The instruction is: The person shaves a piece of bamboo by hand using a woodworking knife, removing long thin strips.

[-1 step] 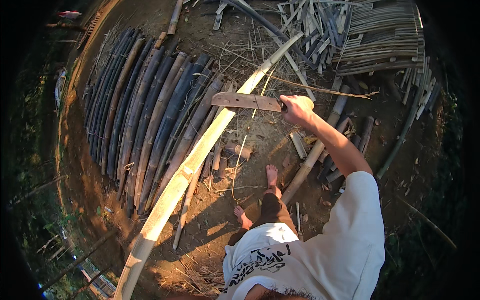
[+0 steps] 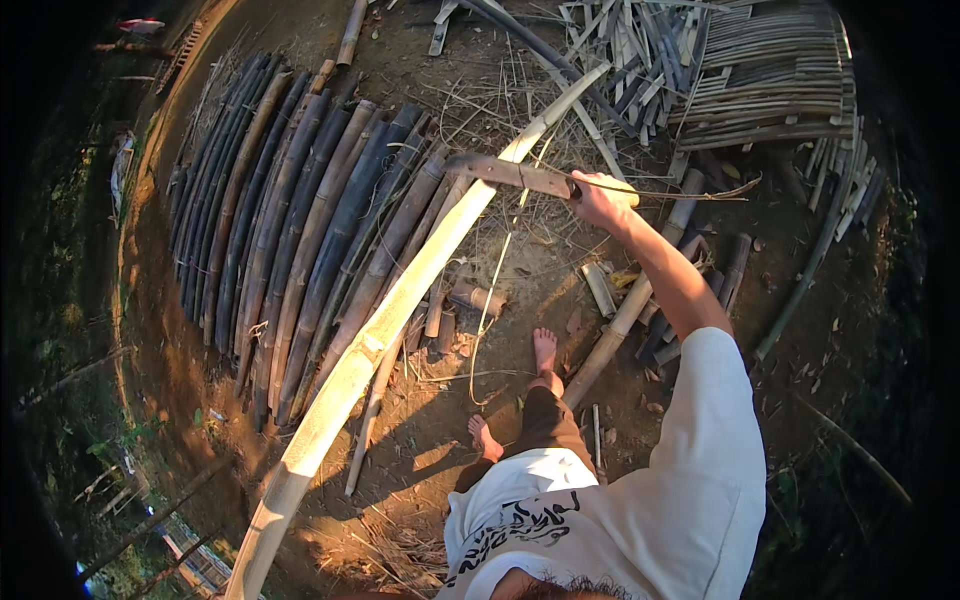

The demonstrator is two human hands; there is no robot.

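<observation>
My right hand (image 2: pixel 602 203) is closed round the handle of a machete (image 2: pixel 545 180) with a broad, brownish blade. The blade lies across a long split length of pale bamboo (image 2: pixel 372 345), close to its far end. That bamboo runs diagonally from the lower left up toward the top centre. A thin, curling sliver (image 2: pixel 500 250) hangs down beside the bamboo, below the blade. My left hand is out of view, so what it holds cannot be seen.
Dark bamboo poles (image 2: pixel 290 240) lie stacked at left. Split pieces (image 2: pixel 640 70) are heaped at the upper right, beside a slatted bamboo panel (image 2: pixel 765 75). A thick pole (image 2: pixel 625 320) lies right of my bare feet (image 2: pixel 544 350). Shavings (image 2: pixel 385 555) litter the ground.
The machete and my right hand have shifted a little to the right and toward the bamboo's far end. The blade is now more tilted, and the bamboo's far tip has moved slightly.
</observation>
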